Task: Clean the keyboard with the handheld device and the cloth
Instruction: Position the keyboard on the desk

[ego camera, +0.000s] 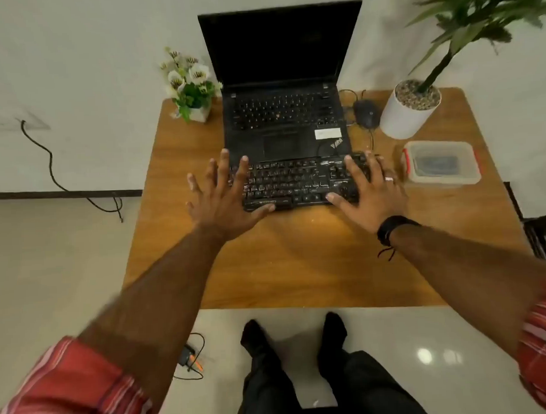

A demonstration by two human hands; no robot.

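i am looking down at a wooden desk (314, 267) with a black keyboard (295, 182) lying near its middle, just in front of an open black laptop (281, 82) whose screen is dark. my left hand (226, 199) is hovering over the keyboard's 9 o'clock end with its fingers spread wide and straight, gripping nothing; whether the thumb is touching the front edge i cannot tell. my right hand (368, 188) is lying over the keyboard's 3 o'clock end, fingers also spread and straight, a ring on one finger and a dark band on the wrist, holding nothing.

at 3 o'clock from the keyboard, near the right hand, a clear plastic box (442, 165) with a lid and red clips is sitting on the desk with something dark inside that i cannot make out. at 1 o'clock a black mouse (367, 113) is lying just beside the laptop, and a white pot (405, 118) with a green plant is standing beside it. at 11 o'clock a small pot of white flowers (190, 85) is standing by the laptop's corner.
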